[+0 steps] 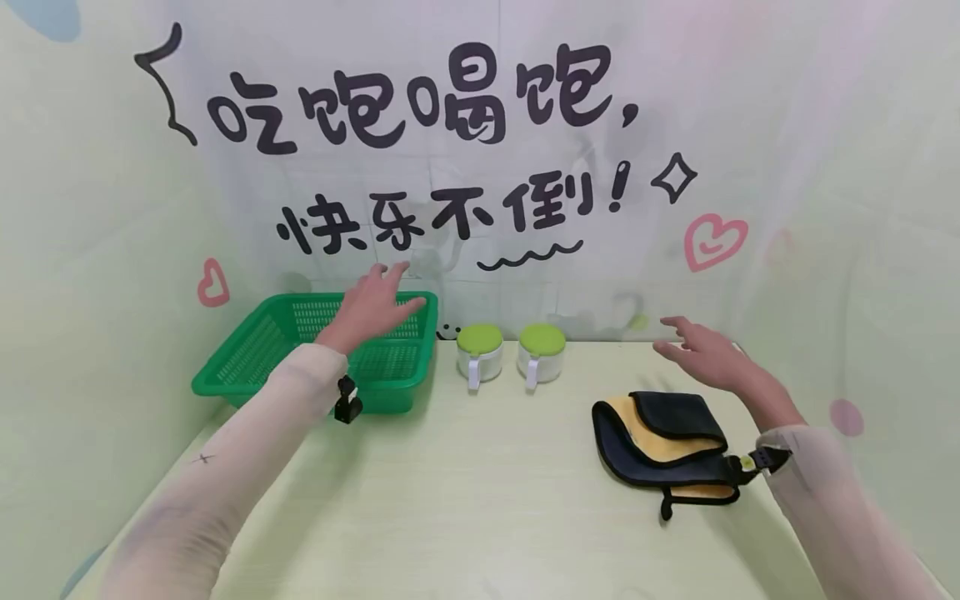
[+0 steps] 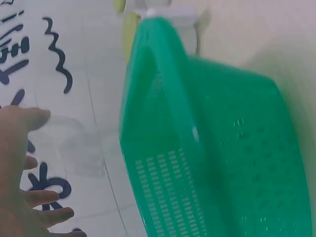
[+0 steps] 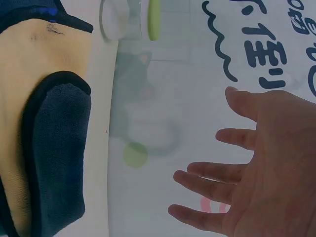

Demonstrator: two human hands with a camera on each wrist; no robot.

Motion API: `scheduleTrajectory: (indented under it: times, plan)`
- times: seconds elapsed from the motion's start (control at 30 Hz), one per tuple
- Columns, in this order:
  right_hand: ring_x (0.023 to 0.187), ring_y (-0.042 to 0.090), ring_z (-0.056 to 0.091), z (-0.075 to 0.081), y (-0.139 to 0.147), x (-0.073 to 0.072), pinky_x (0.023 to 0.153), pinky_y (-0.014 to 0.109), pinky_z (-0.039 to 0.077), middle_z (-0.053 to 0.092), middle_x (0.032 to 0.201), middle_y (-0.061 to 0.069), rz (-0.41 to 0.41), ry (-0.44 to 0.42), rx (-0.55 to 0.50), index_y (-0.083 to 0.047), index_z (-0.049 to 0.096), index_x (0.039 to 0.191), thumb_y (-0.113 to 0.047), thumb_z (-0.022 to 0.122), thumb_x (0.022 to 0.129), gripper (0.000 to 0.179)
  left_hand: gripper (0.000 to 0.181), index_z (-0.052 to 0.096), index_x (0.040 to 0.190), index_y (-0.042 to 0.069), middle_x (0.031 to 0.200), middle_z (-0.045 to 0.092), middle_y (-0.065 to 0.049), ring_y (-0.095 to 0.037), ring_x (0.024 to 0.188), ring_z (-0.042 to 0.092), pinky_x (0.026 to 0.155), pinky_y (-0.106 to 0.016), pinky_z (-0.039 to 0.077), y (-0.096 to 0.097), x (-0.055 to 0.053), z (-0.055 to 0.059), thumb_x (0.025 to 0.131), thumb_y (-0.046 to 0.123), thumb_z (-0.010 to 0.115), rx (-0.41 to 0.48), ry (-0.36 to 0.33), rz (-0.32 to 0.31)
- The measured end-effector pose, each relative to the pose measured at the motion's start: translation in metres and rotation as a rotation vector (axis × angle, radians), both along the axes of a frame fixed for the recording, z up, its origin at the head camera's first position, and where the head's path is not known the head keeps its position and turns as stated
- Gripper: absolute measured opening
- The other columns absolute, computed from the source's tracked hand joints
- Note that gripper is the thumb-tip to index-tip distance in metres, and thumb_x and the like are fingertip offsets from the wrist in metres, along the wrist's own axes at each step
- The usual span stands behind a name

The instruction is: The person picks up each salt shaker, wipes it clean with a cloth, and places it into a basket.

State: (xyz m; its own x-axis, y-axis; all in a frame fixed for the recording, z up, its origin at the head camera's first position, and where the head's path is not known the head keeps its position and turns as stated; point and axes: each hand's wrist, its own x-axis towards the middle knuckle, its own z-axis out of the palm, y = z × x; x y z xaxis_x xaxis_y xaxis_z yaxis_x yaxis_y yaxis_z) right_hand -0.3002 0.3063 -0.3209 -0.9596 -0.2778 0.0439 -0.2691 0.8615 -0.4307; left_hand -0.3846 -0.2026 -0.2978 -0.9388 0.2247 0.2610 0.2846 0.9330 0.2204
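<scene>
My left hand (image 1: 372, 307) reaches over the green plastic basket (image 1: 386, 400), fingers spread and holding nothing. In the left wrist view the hand (image 2: 19, 177) stands beside the basket's rim (image 2: 165, 59), apart from it. My right hand (image 1: 701, 354) hovers above the far right of the table, past a folded dark blue and yellow cloth (image 1: 663, 437) with black edging. Its fingers are loosely spread and grip nothing, as the right wrist view of the hand (image 3: 266, 168) also shows. The folded cloth (image 3: 59, 158) lies to the left there.
Two white jars with green lids and handles, a left jar (image 1: 480, 352) and a right jar (image 1: 542, 352), stand at the table's back edge. Behind them hangs a white printed curtain (image 1: 465, 175) with black lettering. More curtain encloses both sides of the pale table (image 1: 465, 500).
</scene>
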Motion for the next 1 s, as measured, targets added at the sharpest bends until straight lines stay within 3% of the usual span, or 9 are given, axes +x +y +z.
scheduleTrajectory:
  times: [0.3,0.5,0.7,1.0]
  plan:
    - [0.131,0.059,0.05,-0.025,0.01,0.019,0.097,0.065,0.049,0.042,0.149,0.042,-0.092,-0.01,-0.069,0.006,0.033,0.153,-0.041,0.044,0.109,0.066,0.056,0.049,0.147,0.008,0.146,0.049,-0.023,-0.041,0.126,0.055,0.099,-0.059,0.051,0.038,0.035,-0.004,0.099,0.037,0.059,0.152,0.062,-0.068]
    - [0.127,0.058,0.052,-0.046,0.017,0.027,0.093,0.062,0.051,0.047,0.143,0.042,-0.167,-0.032,-0.095,0.008,0.037,0.15,-0.04,0.042,0.109,0.064,0.046,0.059,0.135,0.005,0.136,0.059,-0.018,-0.036,0.122,0.059,0.101,-0.053,0.051,0.069,0.052,-0.021,0.099,0.033,0.06,0.296,0.073,-0.137]
    - [0.123,0.058,0.054,-0.063,0.023,0.029,0.092,0.062,0.051,0.05,0.139,0.044,-0.235,-0.065,-0.108,0.011,0.039,0.148,-0.039,0.042,0.109,0.063,0.039,0.063,0.129,0.005,0.129,0.065,-0.015,-0.033,0.117,0.065,0.099,-0.048,0.054,0.1,0.064,-0.045,0.099,0.03,0.061,0.513,-0.019,-0.155]
    - [0.122,0.058,0.053,-0.073,0.035,0.03,0.091,0.059,0.052,0.047,0.14,0.044,-0.294,-0.115,-0.109,0.014,0.04,0.145,-0.037,0.041,0.108,0.063,0.033,0.065,0.127,0.013,0.126,0.069,-0.007,-0.026,0.115,0.066,0.093,-0.042,0.057,0.125,0.071,-0.075,0.1,0.032,0.062,0.753,-0.169,-0.055]
